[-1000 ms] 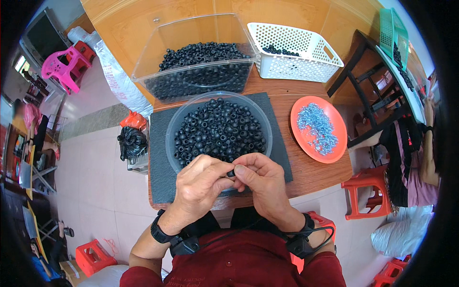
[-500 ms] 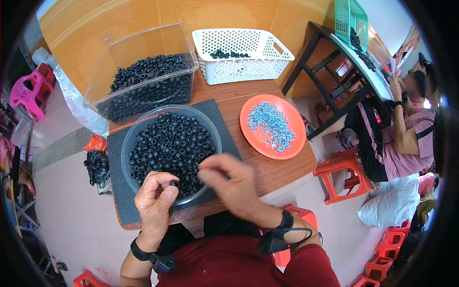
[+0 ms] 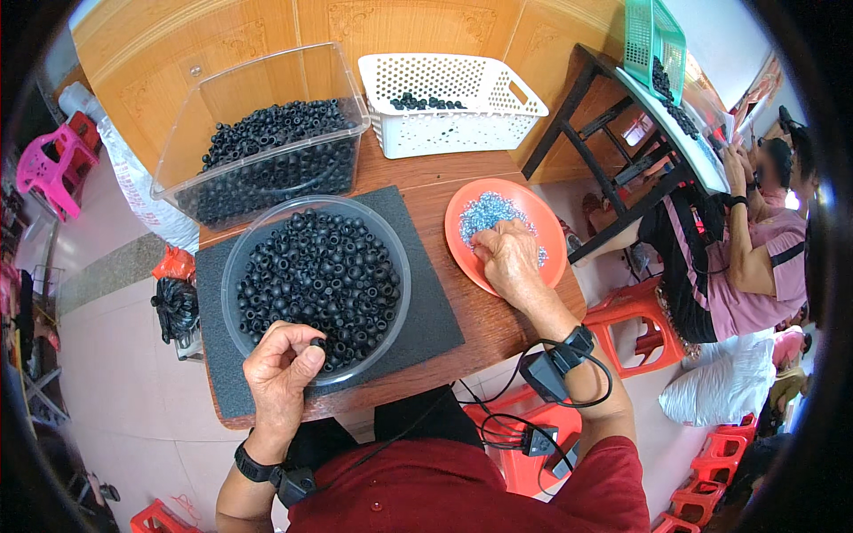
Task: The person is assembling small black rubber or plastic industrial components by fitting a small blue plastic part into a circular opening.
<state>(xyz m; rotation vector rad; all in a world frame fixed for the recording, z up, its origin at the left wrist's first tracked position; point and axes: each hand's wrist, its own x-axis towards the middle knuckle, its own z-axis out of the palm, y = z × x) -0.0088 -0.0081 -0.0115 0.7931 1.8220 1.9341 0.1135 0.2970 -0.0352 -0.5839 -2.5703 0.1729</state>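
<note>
The left hand (image 3: 280,366), by the near rim of the round clear tub (image 3: 405,289), pinches a small black piece (image 3: 318,343) between thumb and forefinger, the digits covering much of it. The right hand (image 3: 514,265) is over the orange plate (image 3: 553,233), its fingers bent down at the shiny bluish bits (image 3: 484,211) — the fingertips are hard to make out, so I cannot tell whether they pinch any. On the desk (image 3: 426,202), the tub of black pieces hides part of the dark mat (image 3: 426,311) beneath it, while the white basket's (image 3: 453,135) front wall partly hides its own black pieces.
</note>
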